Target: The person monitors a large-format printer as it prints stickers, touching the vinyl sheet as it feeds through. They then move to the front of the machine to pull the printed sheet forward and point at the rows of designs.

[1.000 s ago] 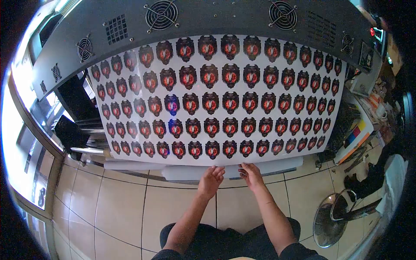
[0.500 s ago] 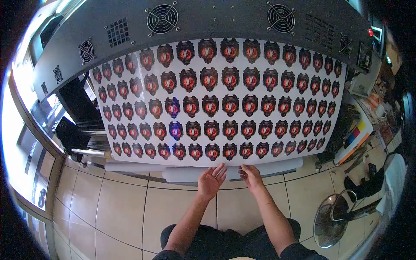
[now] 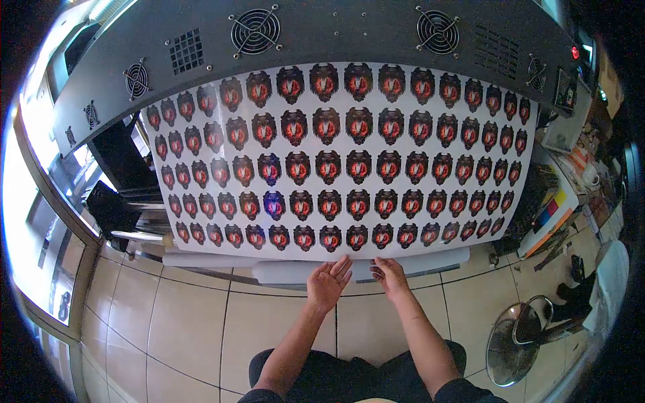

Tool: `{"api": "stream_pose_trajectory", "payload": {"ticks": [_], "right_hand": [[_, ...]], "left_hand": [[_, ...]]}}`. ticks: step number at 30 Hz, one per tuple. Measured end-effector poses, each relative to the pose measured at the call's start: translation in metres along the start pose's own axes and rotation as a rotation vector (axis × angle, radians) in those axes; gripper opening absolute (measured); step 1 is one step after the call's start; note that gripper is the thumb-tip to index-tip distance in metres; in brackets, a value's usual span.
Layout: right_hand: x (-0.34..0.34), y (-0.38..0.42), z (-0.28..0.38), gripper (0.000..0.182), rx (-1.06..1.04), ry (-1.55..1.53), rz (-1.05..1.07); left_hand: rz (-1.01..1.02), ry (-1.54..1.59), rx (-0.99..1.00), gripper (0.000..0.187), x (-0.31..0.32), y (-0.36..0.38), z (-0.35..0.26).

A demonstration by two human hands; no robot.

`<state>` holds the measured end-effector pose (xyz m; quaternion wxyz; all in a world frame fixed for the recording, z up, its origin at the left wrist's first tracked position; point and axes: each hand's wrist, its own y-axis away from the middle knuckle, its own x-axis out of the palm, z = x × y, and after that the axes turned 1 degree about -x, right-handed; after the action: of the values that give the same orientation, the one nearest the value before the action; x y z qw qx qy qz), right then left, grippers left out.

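A wide white printed sheet [image 3: 344,180] hangs from a dark printer [image 3: 349,33], covered in rows of repeated black-and-red emblems. My left hand [image 3: 327,283] is palm up at the sheet's lower edge, its fingers stretched and slightly apart, the tips close to or touching the edge. To its right, my right hand [image 3: 391,277] has loosely bent fingers near the same edge, with nothing visible in them. Whether either hand presses on the sheet is hard to tell. Behind the fingers lies a pale roll [image 3: 295,271], partly covered by the hands.
Tiled floor [image 3: 269,322] spreads around my legs. A round-based metal stool [image 3: 514,352] stands at the lower right. Cluttered items, including a colourful panel [image 3: 552,209], line the right side. Metal bars [image 3: 144,236] and a glass door frame [image 3: 84,269] are on the left.
The view has shifted very slightly, and the sheet's lower edge sits a touch lower. Both hands keep almost the same pose and place.
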<state>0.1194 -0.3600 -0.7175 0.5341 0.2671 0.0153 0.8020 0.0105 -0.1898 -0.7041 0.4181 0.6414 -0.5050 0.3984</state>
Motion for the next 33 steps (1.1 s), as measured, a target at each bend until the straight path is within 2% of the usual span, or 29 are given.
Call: {"api": "stream_pose_trajectory", "payload": {"ticks": [5,7,19,23,25,33], "right_hand": [[-0.0015,0.0008,-0.0012,0.020,0.004,0.019,-0.012],[-0.0016,0.0007,-0.0014,0.026,-0.002,0.003,-0.006],[-0.0031,-0.0007,-0.0028,0.027,-0.019,0.010,0.016],[-0.0003,0.0016,0.0003,0.027,-0.016,0.014,0.008],[0.0007,0.0027,0.0019,0.020,0.010,0.033,-0.013],[0.0003,0.0016,-0.0009,0.025,-0.019,0.001,0.005]], "left_hand": [[-0.005,-0.009,0.004,0.027,0.0027,0.0027,0.0005],[-0.005,0.031,0.013,0.027,0.0017,0.0013,0.0007],[-0.016,0.090,0.043,0.020,0.0023,0.0008,0.0021],[-0.018,0.105,0.043,0.020,0.0036,0.0014,0.0029],[-0.024,0.072,0.056,0.021,0.0064,0.0026,0.0032],[0.013,0.128,0.062,0.023,0.0011,0.0010,0.0058]]}}
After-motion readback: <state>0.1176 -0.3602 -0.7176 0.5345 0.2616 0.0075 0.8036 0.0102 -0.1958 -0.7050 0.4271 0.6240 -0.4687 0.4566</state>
